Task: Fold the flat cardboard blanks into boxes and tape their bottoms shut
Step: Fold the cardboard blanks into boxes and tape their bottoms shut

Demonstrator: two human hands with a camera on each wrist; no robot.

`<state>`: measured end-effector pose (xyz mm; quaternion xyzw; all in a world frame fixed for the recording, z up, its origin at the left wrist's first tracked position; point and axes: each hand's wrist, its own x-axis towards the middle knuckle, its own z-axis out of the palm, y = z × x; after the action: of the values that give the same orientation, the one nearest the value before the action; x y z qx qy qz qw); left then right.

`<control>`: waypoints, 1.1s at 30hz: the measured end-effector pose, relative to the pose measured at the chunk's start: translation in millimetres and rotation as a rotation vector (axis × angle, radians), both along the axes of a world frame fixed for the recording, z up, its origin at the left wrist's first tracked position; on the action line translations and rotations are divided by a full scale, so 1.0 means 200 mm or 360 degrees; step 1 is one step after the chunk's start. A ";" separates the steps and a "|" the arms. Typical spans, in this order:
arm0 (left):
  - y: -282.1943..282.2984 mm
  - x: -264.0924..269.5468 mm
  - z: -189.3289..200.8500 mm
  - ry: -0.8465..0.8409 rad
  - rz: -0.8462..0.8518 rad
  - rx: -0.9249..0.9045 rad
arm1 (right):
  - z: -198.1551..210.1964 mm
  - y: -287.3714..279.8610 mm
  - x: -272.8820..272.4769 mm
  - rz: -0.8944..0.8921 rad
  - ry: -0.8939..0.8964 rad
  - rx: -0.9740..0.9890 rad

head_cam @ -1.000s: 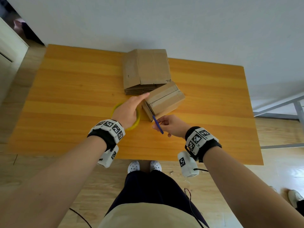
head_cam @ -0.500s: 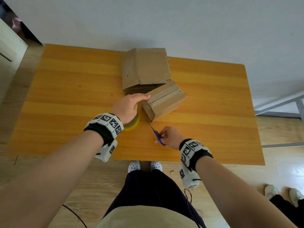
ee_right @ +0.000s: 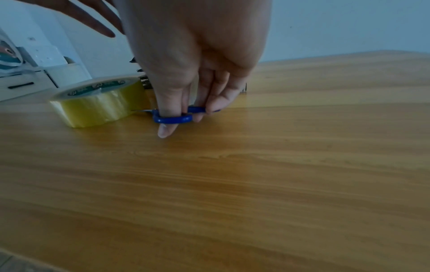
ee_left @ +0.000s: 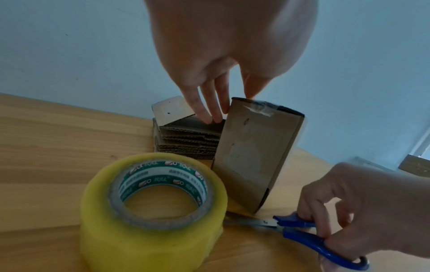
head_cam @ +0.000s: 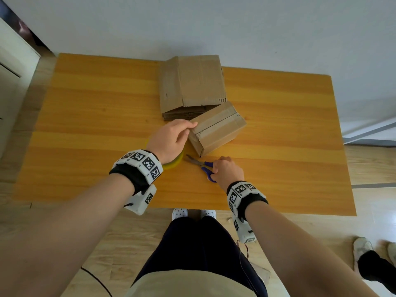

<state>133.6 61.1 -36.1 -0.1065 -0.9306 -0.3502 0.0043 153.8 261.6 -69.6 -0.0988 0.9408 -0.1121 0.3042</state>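
Observation:
A folded cardboard box (head_cam: 217,127) (ee_left: 253,152) stands on the wooden table (head_cam: 85,116), a strip of clear tape along its top seam. My left hand (head_cam: 171,138) (ee_left: 221,103) reaches over the yellow tape roll (head_cam: 173,163) (ee_left: 153,208) (ee_right: 97,103), its straight fingers touching the box's near left corner. My right hand (head_cam: 227,170) (ee_right: 188,114) holds the blue-handled scissors (head_cam: 201,167) (ee_left: 302,233) (ee_right: 173,117) down on the table just in front of the box, thumb through one handle loop. A stack of flat blanks (head_cam: 190,84) (ee_left: 186,138) lies behind the box.
The table's near edge (head_cam: 192,207) is just below my wrists. A white cabinet (head_cam: 12,71) stands to the left. Another person's shoes (head_cam: 364,251) show on the floor at the lower right.
My right hand has pulled back from the box's end and lowered the scissors flat onto the table. My left hand has stayed at the box's corner, over the tape roll.

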 end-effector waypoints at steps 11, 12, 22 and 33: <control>0.10 0.01 0.01 -0.0142 0.0092 -0.0202 | 0.00 -0.02 -0.02 0.0183 0.0050 0.0063; 0.10 0.01 0.01 -0.0150 0.0102 -0.0192 | 0.01 -0.02 -0.02 0.0186 0.0035 0.0045; -0.02 -0.06 0.06 -0.0308 -0.0116 -0.0124 | 0.03 0.00 -0.01 0.0329 0.0115 0.0009; -0.01 -0.02 0.11 -0.0278 -0.0087 -0.0276 | 0.02 -0.02 -0.05 0.0286 -0.0125 0.0019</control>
<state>128.9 59.8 -13.8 -0.1009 -0.9510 -0.2764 -0.0955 144.6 256.6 -65.9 -0.1765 0.9162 -0.0824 0.3502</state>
